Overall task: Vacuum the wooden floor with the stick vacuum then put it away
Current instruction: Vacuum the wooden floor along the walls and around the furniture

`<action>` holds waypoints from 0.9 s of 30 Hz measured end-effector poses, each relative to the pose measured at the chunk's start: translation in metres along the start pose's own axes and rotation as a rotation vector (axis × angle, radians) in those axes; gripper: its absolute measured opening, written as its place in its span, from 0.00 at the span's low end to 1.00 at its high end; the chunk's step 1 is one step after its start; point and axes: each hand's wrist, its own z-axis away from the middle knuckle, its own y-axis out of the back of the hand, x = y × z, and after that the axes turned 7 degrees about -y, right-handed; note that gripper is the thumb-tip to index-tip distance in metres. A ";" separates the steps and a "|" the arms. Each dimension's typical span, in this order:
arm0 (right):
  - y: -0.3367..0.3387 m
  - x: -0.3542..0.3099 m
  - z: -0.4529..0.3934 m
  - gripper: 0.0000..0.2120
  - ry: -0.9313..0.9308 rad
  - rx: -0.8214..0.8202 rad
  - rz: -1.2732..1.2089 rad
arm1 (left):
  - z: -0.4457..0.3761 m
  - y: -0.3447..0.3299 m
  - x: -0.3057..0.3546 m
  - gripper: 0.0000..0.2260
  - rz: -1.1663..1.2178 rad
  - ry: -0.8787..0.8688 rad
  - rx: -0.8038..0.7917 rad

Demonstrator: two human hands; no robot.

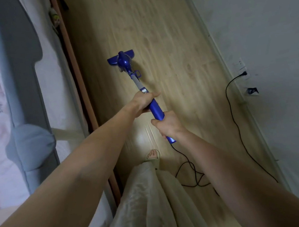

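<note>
Both arms reach up from the bottom of the frame. Left hand (144,103) wraps around the stick vacuum (144,94) near the middle of the frame. Right hand (167,125) grips the blue handle just below it. The vacuum head (121,58) sits flat on the wooden floor (165,39), near the bed (20,74) on the left side. A black cord (235,116) runs from the wall plug (243,73) at the right and loops by the foot (153,155) low in the middle. I think the foot could catch that loop and trip. A hard pull might yank the plug out too.
</note>
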 end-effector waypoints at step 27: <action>0.020 0.249 0.185 0.07 -0.074 0.278 0.024 | 0.177 -0.177 -0.155 0.06 -0.194 -0.111 -0.169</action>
